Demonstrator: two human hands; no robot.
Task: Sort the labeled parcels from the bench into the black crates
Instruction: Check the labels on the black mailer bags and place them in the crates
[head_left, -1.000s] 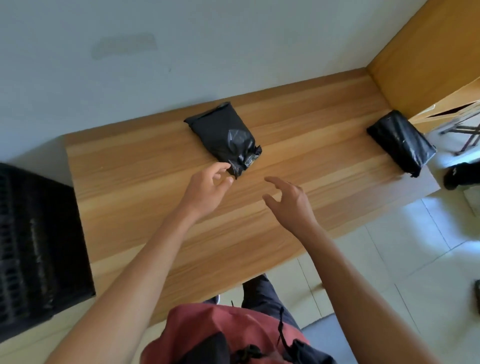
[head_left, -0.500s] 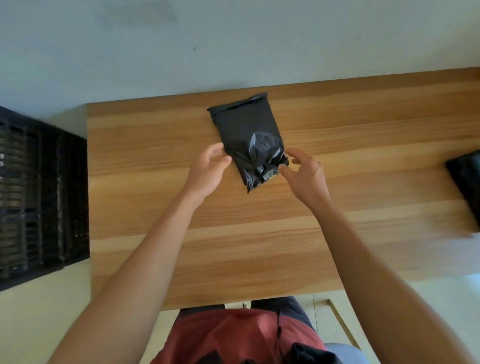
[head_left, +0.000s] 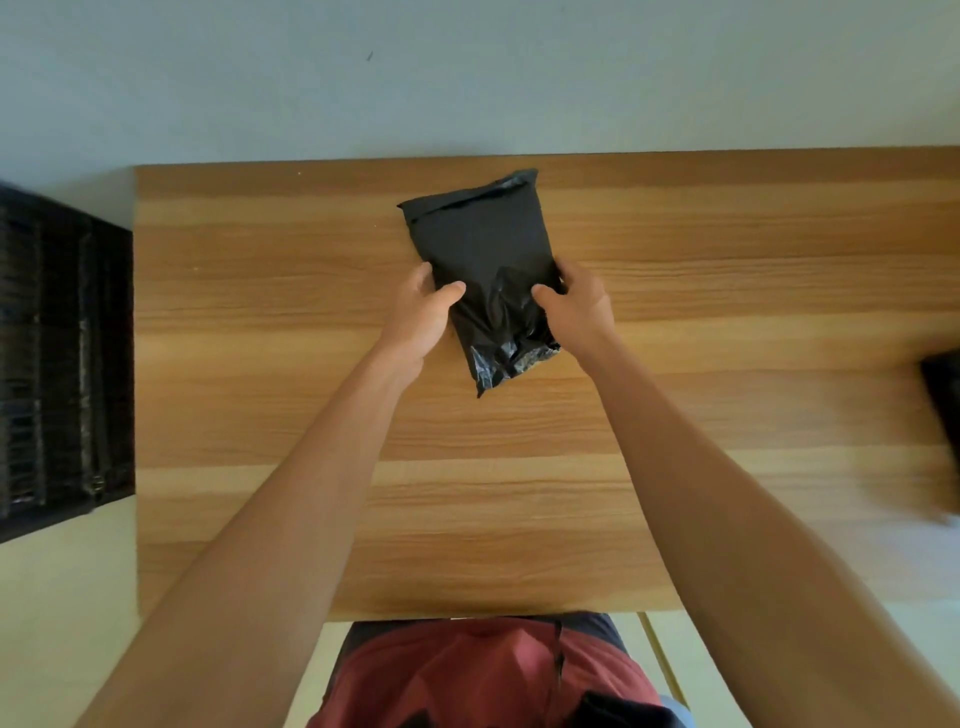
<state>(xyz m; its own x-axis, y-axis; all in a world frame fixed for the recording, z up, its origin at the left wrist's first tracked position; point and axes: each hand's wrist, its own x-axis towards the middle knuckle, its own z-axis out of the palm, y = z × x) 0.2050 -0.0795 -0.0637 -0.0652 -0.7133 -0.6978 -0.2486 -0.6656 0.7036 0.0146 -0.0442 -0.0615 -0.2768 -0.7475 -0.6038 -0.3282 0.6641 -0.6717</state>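
While gripped, parcel (head_left: 485, 270) between hands (head_left: 498, 312).

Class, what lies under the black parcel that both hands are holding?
The wooden bench shows all round the parcel. The patch beneath it is covered, as is any label.

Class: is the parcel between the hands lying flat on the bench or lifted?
Cannot tell: both hands grip the parcel above the bench.
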